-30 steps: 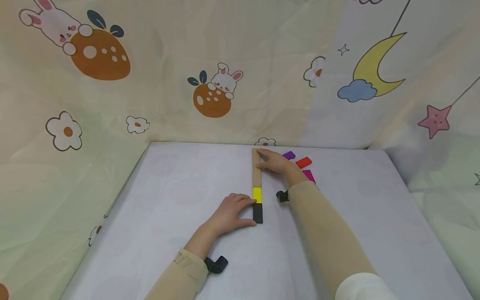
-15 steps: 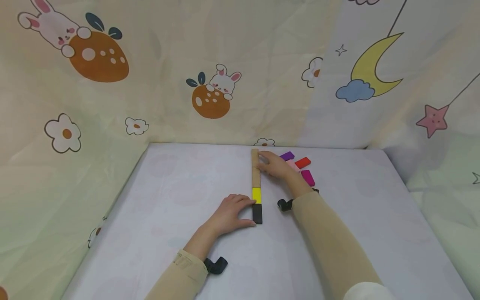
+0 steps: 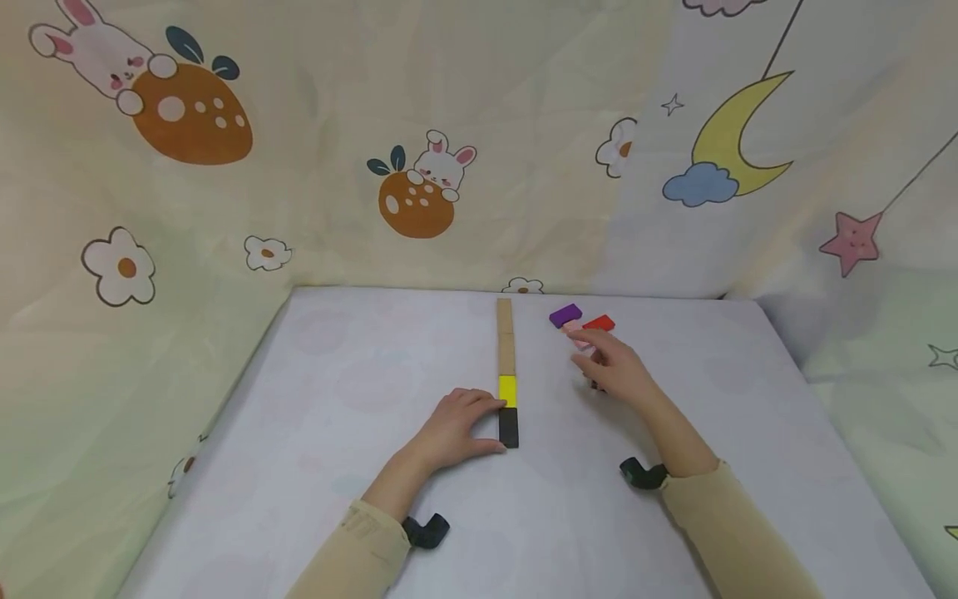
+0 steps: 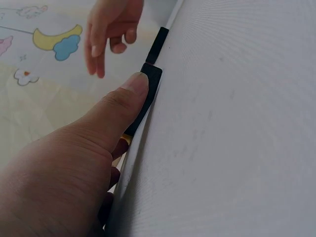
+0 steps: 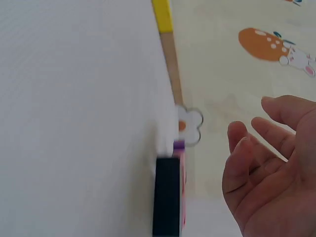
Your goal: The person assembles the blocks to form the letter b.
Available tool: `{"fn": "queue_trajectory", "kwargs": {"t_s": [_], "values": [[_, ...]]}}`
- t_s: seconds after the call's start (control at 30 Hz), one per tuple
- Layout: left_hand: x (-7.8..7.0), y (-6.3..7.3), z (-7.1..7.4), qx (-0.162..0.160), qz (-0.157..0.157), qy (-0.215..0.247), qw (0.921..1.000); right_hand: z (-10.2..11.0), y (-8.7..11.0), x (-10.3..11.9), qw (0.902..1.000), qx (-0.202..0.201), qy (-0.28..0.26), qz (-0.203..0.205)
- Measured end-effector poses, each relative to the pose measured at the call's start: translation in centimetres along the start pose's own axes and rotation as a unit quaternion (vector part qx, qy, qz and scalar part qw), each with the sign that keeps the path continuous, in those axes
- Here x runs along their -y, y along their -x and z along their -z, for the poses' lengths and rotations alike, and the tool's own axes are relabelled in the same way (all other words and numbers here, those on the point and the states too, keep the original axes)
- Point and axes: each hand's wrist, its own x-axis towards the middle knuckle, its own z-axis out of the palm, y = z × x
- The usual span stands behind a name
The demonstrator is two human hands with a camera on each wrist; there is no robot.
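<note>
1. Right hand (image 3: 617,370) pulled back from the top end of the block row (image 3: 506,370); now mid-frame right, hovering near the loose blocks, grip released, fingers loosely spread, holding nothing.
2. Left hand (image 3: 452,428) lies flat at lower centre, thumb pressing the black block (image 3: 508,427) at the row's near end; grip relaxed, not clenched.
3. Row runs up centre frame on the table (image 3: 337,416): black, yellow block (image 3: 507,389), then plain wood.
4. Purple block (image 3: 565,314) and red block (image 3: 600,323) lie upper right of the row.
5. Blocks look light, stiff and smooth; best pinched by the long sides.
6. No readable writing or brands.
</note>
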Motion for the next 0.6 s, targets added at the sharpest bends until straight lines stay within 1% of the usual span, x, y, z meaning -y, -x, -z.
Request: {"fn": "queue_trajectory", "kwargs": {"t_s": [0.1, 0.23, 0.33, 0.47, 0.6], "values": [[0.1, 0.1, 0.0, 0.001, 0.003, 0.003, 1.0000, 1.3, 1.8, -1.6, 0.9998, -0.013, 0.014, -0.004], [0.2, 0.1, -0.1, 0.000, -0.001, 0.004, 1.0000, 2.7, 3.7, -3.8, 0.9980, -0.017, 0.035, -0.050], [0.2, 0.0, -0.2, -0.002, -0.004, 0.004, 1.0000, 3.5, 4.8, -5.1, 0.9961, -0.016, 0.050, -0.071], [0.2, 0.1, -0.2, -0.003, -0.004, 0.001, 1.0000, 3.8, 5.7, -6.4, 0.9952, -0.006, 0.052, -0.082], [0.3, 0.1, -0.3, -0.006, -0.007, -0.003, 1.0000, 3.5, 5.9, -7.1, 0.9950, 0.005, 0.049, -0.087]]}}
